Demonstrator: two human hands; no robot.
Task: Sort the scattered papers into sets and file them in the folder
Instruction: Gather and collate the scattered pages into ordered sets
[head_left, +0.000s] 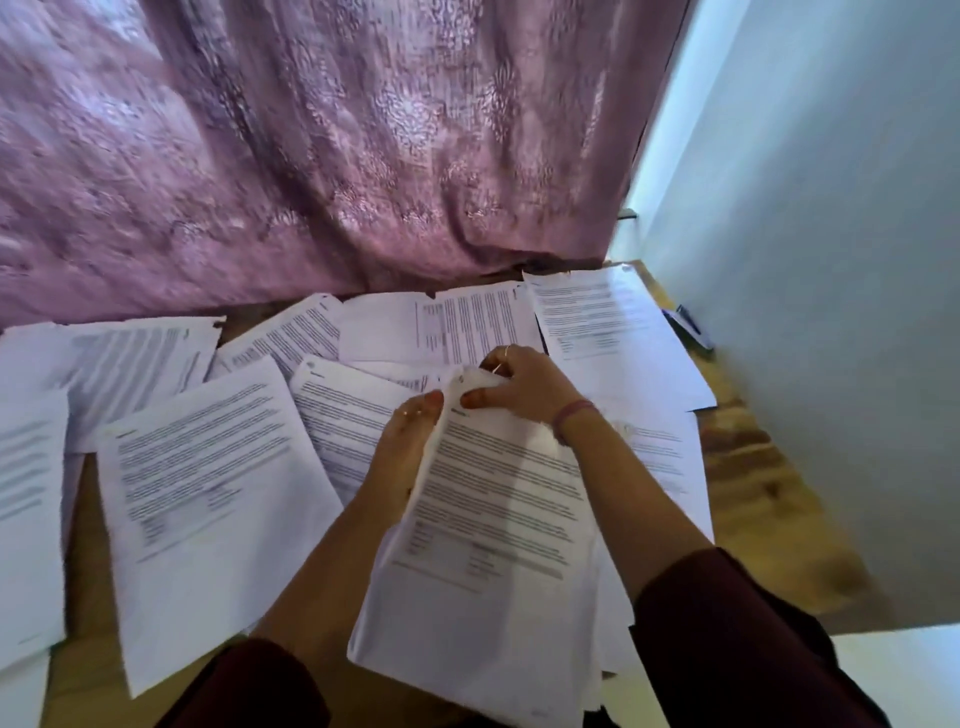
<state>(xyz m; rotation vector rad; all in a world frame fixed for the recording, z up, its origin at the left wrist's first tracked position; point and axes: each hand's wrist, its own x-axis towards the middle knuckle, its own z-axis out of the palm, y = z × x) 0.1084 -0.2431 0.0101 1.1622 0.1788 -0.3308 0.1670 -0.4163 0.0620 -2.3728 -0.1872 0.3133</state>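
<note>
2 hands, left hand (402, 447) and right hand (524, 387), pinch a flat white printed sheet (493, 519).

Loose papers (208, 483) cover nearly the whole wooden table (769, 499), overlapping. Bare wood only along right edge and front-left strip. Curtain (311, 156) blocks the back, wall (831, 312) close on right. Pen (693, 326) lies by wall.

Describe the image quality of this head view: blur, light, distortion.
Head view: motion blur smears the curtain and the left papers; the held sheet in both hands is sharpest yet unreadable; cool light falls on the right wall; wide-angle lens bends the edges.
</note>
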